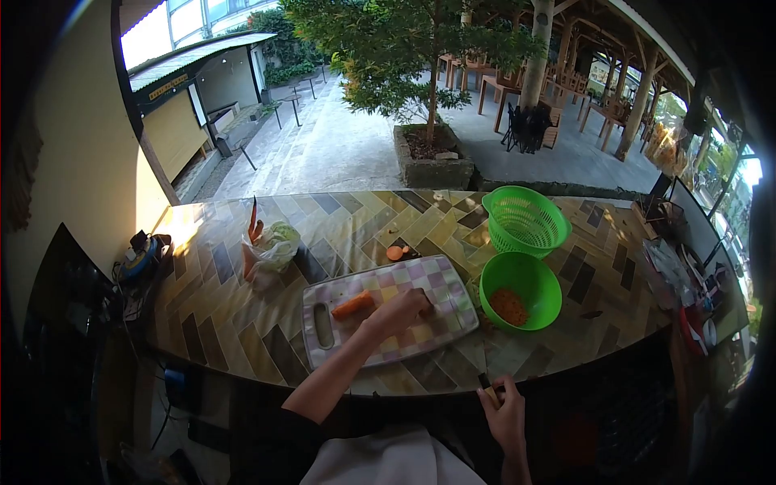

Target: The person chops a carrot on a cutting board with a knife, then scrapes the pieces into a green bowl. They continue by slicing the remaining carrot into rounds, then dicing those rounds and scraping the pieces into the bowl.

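My left hand (404,307) reaches across the checkered cutting board (388,349), fingers curled down near its right side; what they hold is hidden under them. A peeled carrot piece (353,305) lies on the board between the handle slot and my left wrist. Low at the table's front edge, my right hand (507,411) is closed around a small knife-like tool (488,388) with a tan handle and a dark end. Right of the board stands a green bowl (546,299) with finely cut orange carrot (509,307) inside.
Behind the bowl sits a green colander (529,214). Carrot end pieces (394,253) lie just beyond the board. A clear plastic bag (275,249) with vegetables rests at the left, a carrot (255,226) beside it. Plastic packages (663,271) crowd the table's right end.
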`<action>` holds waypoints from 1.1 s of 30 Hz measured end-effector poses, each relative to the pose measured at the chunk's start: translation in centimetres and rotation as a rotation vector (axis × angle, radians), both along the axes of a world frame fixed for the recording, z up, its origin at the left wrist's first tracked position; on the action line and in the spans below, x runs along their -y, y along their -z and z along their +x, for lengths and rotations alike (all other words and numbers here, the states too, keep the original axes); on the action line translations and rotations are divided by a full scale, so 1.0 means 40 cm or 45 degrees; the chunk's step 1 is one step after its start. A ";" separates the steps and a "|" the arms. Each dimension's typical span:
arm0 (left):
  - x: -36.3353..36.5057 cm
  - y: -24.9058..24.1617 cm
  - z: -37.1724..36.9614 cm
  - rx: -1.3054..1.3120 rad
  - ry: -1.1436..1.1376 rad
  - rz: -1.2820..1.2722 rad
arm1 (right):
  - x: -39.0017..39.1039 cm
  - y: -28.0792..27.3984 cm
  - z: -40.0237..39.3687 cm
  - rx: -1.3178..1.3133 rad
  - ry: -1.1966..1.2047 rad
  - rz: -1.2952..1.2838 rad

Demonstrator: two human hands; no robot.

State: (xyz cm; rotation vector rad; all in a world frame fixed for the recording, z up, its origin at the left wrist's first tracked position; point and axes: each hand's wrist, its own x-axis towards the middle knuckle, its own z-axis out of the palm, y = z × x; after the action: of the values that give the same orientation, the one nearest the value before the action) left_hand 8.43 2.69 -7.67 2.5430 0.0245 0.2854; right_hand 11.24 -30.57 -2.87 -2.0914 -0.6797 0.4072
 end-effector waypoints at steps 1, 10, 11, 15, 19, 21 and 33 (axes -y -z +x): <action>0.000 -0.008 -0.002 -0.029 -0.007 0.040 | 0.001 0.006 -0.001 0.006 -0.005 0.030; -0.020 -0.040 -0.008 -0.119 0.041 -0.023 | 0.000 -0.004 -0.003 -0.001 -0.041 0.015; -0.019 -0.038 -0.012 -0.081 0.038 -0.023 | -0.001 -0.004 -0.003 0.012 -0.053 0.014; -0.014 -0.058 -0.036 -0.007 0.011 -0.123 | -0.009 -0.009 -0.007 -0.003 -0.075 0.012; 0.002 -0.132 -0.117 0.023 -0.225 -0.287 | -0.026 -0.017 -0.014 -0.023 -0.135 -0.033; -0.008 -0.142 -0.178 0.132 -0.294 -0.240 | -0.038 -0.026 -0.018 -0.041 -0.207 -0.078; 0.047 -0.075 -0.420 0.173 -0.716 -0.342 | -0.180 -0.013 -0.061 -0.268 -0.588 -0.140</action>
State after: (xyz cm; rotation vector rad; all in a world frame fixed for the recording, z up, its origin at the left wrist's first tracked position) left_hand -8.36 0.81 -4.69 2.1977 0.6847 0.6240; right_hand 8.78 -23.37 -2.34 -1.9445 -1.0318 0.9261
